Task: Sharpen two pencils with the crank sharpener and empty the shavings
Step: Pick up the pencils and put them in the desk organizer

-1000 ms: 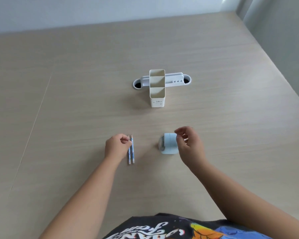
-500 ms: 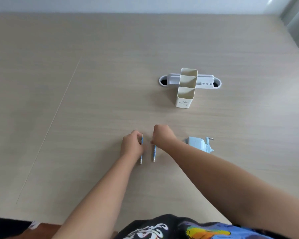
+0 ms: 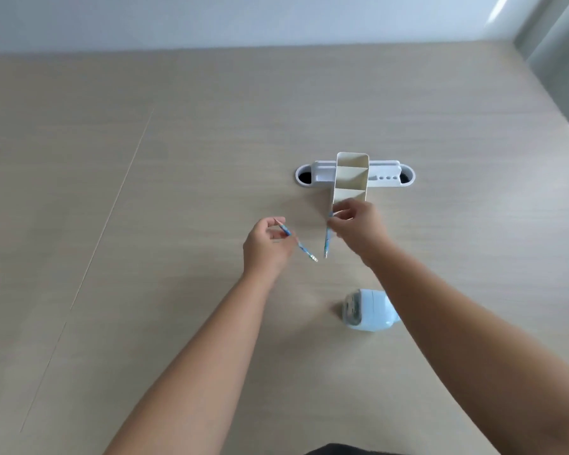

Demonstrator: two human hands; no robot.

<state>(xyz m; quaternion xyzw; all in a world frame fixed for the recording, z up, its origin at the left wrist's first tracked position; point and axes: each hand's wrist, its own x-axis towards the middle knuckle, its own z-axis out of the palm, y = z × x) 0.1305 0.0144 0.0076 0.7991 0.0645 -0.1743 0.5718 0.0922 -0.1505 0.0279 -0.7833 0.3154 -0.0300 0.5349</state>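
Two pencils now off the table, one per hand; half a second ago both lay on the wood with the hands just pinching them. Left hand (image 3: 266,246) holds the left pencil (image 3: 299,243) between thumb and fingertips, fingers clamped on its upper part, tip up toward 11 o'clock, eraser end down toward 4 o'clock. Right hand (image 3: 358,224) has moved up toward 12 o'clock, fingers closed on the right pencil (image 3: 327,240) near its top, the pencil hanging nearly upright, lower end pointing at 6 o'clock. The two lower ends come near each other, not touching. Right hand now sits in front of the white holder (image 3: 350,178), covering its lower front; whether they touch, cannot tell. White desk grommet (image 3: 390,174) lies behind the holder at 12 o'clock. Pale blue crank sharpener (image 3: 367,311) rests on the table (image 3: 145,224) at 5 o'clock from the hands, partly behind the right forearm, untouched. Its crank is hidden now; it showed earlier. View has tilted; the sharpener appears closer to the viewer.
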